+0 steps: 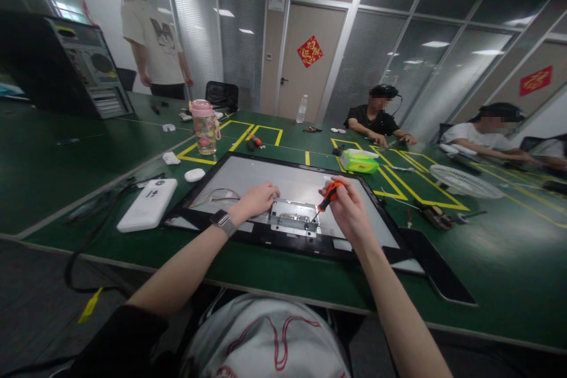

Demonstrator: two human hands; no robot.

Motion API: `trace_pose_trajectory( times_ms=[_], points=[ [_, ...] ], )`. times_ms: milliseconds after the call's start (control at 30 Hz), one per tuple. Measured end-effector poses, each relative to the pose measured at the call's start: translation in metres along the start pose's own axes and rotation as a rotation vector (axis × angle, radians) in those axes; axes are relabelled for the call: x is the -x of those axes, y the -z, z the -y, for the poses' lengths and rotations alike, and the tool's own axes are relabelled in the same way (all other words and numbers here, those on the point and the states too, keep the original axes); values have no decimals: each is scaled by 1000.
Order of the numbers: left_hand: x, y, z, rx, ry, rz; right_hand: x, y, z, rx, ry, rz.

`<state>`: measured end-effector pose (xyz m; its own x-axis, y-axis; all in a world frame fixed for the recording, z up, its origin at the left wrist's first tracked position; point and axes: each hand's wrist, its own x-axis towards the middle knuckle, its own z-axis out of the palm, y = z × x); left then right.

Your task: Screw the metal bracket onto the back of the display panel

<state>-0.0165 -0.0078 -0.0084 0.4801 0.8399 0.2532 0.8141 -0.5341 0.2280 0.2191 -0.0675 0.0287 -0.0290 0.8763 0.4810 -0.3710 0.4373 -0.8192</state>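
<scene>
Lying on the green table is a large flat display panel (248,172) with a black frame and a grey back. A silvery metal bracket (283,224) sits near the panel's lower middle. My right hand (352,207) grips an orange-and-black screwdriver (328,196), tilted so its tip points down at the bracket's right part. Whether the tip sits in a screw is too small to make out. My left hand (257,199) rests on the panel, its fingers extended to the bracket's upper left corner. Thin wires (217,194) run across the panel left of that hand.
Left of the panel lie a white power bank (148,205) and a white case (195,175). A pink-lidded bottle (204,130) stands behind. To the right are a dark phone-like slab (438,266) and a green tissue pack (358,161). A computer case (66,65) stands far left. Several people are around.
</scene>
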Motion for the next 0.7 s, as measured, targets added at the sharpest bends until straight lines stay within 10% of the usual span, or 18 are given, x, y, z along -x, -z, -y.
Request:
trace_pose_trajectory(
  times_ms=[700],
  points=[
    [-1, -1, 1, 24, -10, -11, 0, 5, -3, 230, 112, -76]
  ],
)
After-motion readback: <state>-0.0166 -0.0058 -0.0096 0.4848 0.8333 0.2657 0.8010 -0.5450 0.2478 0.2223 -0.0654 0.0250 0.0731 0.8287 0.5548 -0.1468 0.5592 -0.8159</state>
